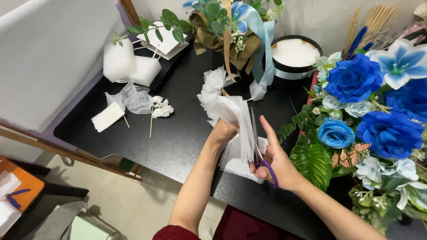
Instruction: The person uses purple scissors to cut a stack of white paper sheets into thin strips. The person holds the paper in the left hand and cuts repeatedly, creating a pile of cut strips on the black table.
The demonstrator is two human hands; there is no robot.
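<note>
Gripping white tissue sheets [233, 113], the left hand [223, 132] faces the right hand [278, 160], fingers clasping purple-handled scissors [262, 155].

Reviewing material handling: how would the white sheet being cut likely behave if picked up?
Probably floppy: the white sheet hangs limp from the left hand. Likely very light and thin, looking slightly translucent. The right hand works purple-handled scissors through it.

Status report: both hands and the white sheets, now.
Left hand grips white sheets, held upright. Right hand works purple-handled scissors, blades against the sheets. More cut sheets beneath on black table; blue flower arrangement close right.
</note>
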